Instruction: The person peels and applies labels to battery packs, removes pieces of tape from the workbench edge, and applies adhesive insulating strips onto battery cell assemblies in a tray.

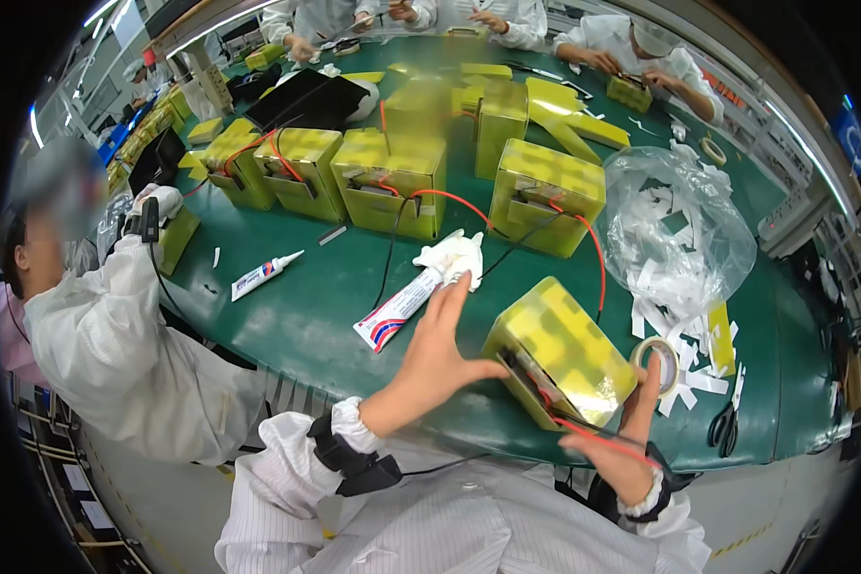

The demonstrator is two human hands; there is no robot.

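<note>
A yellow-wrapped block-shaped battery pack [569,354] sits tilted near the table's front edge, red and black wires coming from its near side. My left hand [430,356] is open beside it, fingers spread, its thumb tip at the pack's left side. My right hand [631,450] is at the lower right corner, thumb in front and fingers along the right side, with a red wire crossing it. Beyond my left fingers lies a white tube with red and blue stripes [399,308], against a crumpled white wad [452,254]. A roll of tape [658,364] lies right of the pack.
Several yellow packs with wires, such as one pack [548,196], stand across the middle. A clear bag of white scraps [674,225] and black-handled scissors [725,426] lie right. Another small tube [263,277] lies left. A co-worker [143,335] sits left; others work opposite.
</note>
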